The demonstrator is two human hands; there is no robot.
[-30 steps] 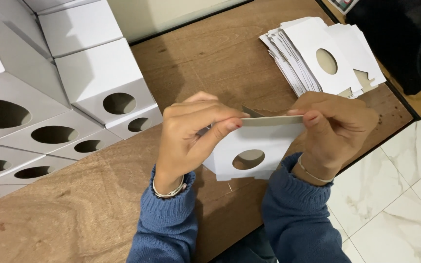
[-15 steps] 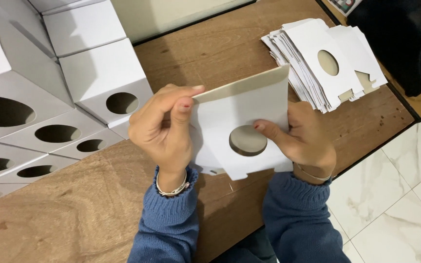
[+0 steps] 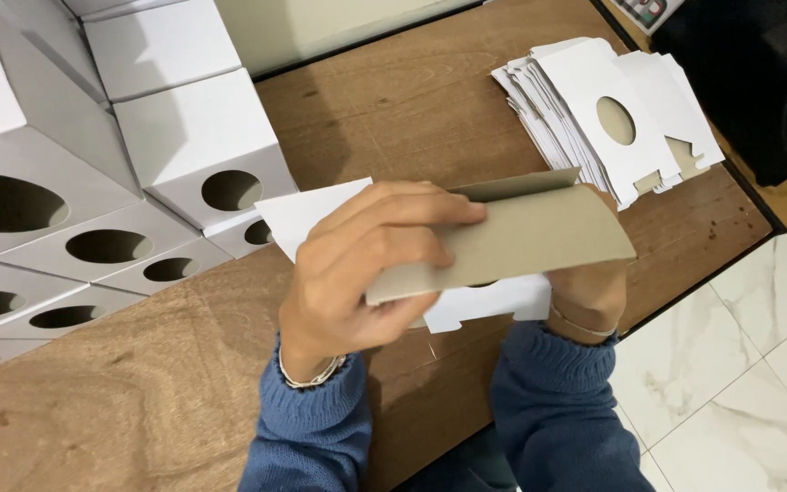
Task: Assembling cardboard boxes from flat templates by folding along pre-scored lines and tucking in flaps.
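Wooden table [image 3: 393, 100], hands [image 3: 366, 264] gripping cardboard blank [image 3: 539, 232]

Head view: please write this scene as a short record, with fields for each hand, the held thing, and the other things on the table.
left hand: grips the cardboard blank from above, fingers across its grey face
right hand: mostly hidden behind the blank, supports its right end
cardboard blank: flat, partly folded, grey side up, white flaps showing
stack of flat blanks: white, round holes, far right of the table
assembled boxes: white, round holes, in rows at left
table: brown wood
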